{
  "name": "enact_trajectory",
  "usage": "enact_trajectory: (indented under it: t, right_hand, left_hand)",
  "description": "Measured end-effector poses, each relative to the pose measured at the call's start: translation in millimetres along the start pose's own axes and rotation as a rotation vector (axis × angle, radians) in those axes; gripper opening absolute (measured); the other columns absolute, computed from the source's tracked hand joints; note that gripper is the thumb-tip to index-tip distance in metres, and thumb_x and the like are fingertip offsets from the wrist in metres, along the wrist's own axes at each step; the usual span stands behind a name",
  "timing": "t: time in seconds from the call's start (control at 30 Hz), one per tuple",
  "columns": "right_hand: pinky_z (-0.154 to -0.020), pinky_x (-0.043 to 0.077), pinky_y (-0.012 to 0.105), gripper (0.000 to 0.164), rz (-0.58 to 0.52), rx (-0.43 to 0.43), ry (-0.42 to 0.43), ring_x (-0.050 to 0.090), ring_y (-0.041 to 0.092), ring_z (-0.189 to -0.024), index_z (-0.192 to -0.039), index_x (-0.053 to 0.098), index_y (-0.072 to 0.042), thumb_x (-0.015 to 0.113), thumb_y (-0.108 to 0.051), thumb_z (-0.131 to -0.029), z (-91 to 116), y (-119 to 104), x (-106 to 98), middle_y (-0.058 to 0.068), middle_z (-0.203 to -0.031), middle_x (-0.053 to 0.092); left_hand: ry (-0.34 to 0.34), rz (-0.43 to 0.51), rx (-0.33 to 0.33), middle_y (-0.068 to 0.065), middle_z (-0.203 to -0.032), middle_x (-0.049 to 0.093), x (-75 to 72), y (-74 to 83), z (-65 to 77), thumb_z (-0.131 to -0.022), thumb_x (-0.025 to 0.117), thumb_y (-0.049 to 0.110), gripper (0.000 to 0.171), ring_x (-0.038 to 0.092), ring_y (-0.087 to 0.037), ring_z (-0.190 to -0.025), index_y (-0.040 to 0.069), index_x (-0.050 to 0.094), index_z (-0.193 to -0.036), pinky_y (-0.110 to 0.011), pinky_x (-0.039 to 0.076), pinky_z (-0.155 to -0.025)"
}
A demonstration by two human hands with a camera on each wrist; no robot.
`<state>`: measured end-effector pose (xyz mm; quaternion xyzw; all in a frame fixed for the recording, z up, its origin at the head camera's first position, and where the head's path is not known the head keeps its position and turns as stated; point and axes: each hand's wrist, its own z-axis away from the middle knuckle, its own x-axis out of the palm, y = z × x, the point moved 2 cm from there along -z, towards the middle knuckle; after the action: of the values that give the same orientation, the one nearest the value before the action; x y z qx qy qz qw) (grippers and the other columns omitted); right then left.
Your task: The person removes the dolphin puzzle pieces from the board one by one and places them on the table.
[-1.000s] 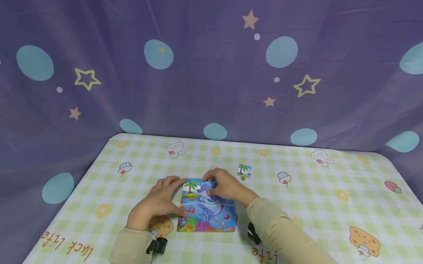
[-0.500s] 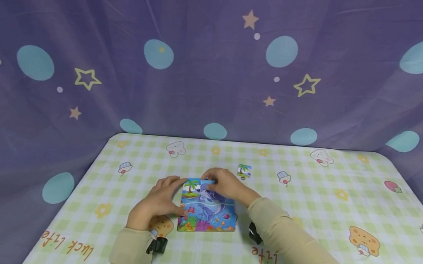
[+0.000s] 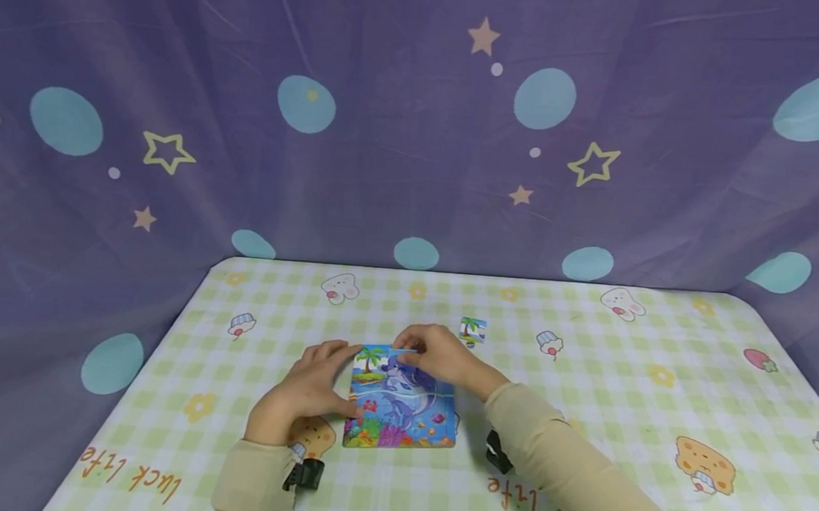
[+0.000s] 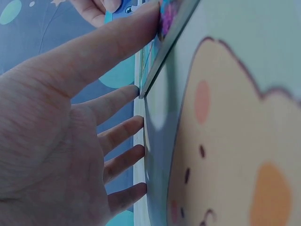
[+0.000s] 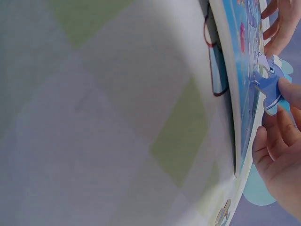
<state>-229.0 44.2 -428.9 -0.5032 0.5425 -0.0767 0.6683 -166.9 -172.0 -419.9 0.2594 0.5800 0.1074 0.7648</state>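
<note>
The dolphin piece (image 5: 269, 87) has shifted slightly rightward in the right hand's (image 3: 439, 357) thumb-and-finger pinch, tilted at the far edge of the puzzle (image 3: 410, 428) on the counter (image 3: 619, 432), and is best pressed level while the left hand (image 3: 307, 384), spread and gripping nothing, braces its side.

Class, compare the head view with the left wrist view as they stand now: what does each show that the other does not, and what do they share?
Head view only: the loose palm-tree puzzle piece beyond the dolphin puzzle, and a strawberry print.

Left wrist view only: the palm side of the left hand.

Both: the left hand at the puzzle's edge, part of the right hand, and a tan cartoon face print.
</note>
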Motion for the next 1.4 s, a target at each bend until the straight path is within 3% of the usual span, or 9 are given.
enact_trajectory:
  t: [0.2, 0.43, 0.7, 0.9, 1.27, 1.4]
  right_hand:
    - [-0.086, 0.054, 0.032, 0.007, -0.025, 0.01, -0.007, 0.066, 0.016, -0.092, -0.099, 0.071, -0.009, 0.071, -0.009, -0.092, 0, 3, 1, 0.0, -0.094, 0.071]
    - [-0.089, 0.054, 0.037, 0.005, 0.005, 0.06, -0.008, 0.067, 0.02, -0.1, -0.099, 0.069, -0.014, 0.07, -0.016, -0.094, 2, 5, 0, 0.002, -0.1, 0.072]
    - [-0.074, 0.054, 0.034, 0.007, 0.011, 0.063, 0.006, 0.066, 0.013, -0.08, -0.102, 0.067, -0.014, 0.066, -0.018, -0.097, 6, 4, -5, 0.0, -0.089, 0.072]
    - [-0.071, 0.054, 0.033, 0.01, 0.006, 0.054, 0.065, 0.065, 0.01, -0.072, -0.104, 0.068, -0.015, 0.066, -0.021, -0.097, 8, 7, -11, -0.002, -0.082, 0.071]
    - [-0.064, 0.05, 0.031, 0.015, -0.046, 0.069, 0.126, 0.065, 0.017, -0.071, -0.111, 0.068, -0.013, 0.066, -0.02, -0.097, 13, 20, -26, 0.0, -0.081, 0.071]
    - [-0.067, 0.052, 0.031, 0.015, -0.04, 0.061, 0.154, 0.067, 0.014, -0.076, -0.109, 0.07, -0.012, 0.068, -0.019, -0.096, 15, 24, -32, -0.002, -0.084, 0.073]
  left_hand:
    - [0.003, 0.001, -0.008, -0.016, -0.155, 0.031, -1.3, 1.1, 2.3, -0.069, 0.09, 0.039, 0.1, 0.025, -0.041, -0.141, 0.014, 0.04, -0.152, -0.063, 0.027, -0.11]
    - [0.006, 0.005, -0.004, -0.016, -0.155, 0.031, -1.0, 0.3, 2.1, -0.069, 0.09, 0.037, 0.099, 0.025, -0.041, -0.14, 0.014, 0.041, -0.152, -0.063, 0.027, -0.11]
    - [0.006, 0.01, -0.004, -0.016, -0.155, 0.031, -1.2, -0.2, 2.4, -0.069, 0.091, 0.037, 0.1, 0.025, -0.041, -0.141, 0.013, 0.04, -0.152, -0.063, 0.026, -0.11]
    - [0.005, 0.019, 0.0, -0.016, -0.156, 0.03, -1.1, 0.6, 2.0, -0.07, 0.09, 0.037, 0.099, 0.024, -0.041, -0.141, 0.013, 0.04, -0.152, -0.064, 0.026, -0.11]
    - [0.01, 0.028, 0.003, -0.017, -0.156, 0.029, -1.0, 1.3, 2.6, -0.07, 0.09, 0.035, 0.099, 0.023, -0.042, -0.141, 0.012, 0.04, -0.152, -0.065, 0.025, -0.11]
    - [0.003, 0.025, 0.003, -0.017, -0.156, 0.029, -1.4, 0.7, 3.7, -0.071, 0.09, 0.035, 0.099, 0.023, -0.041, -0.142, 0.013, 0.039, -0.152, -0.064, 0.026, -0.11]
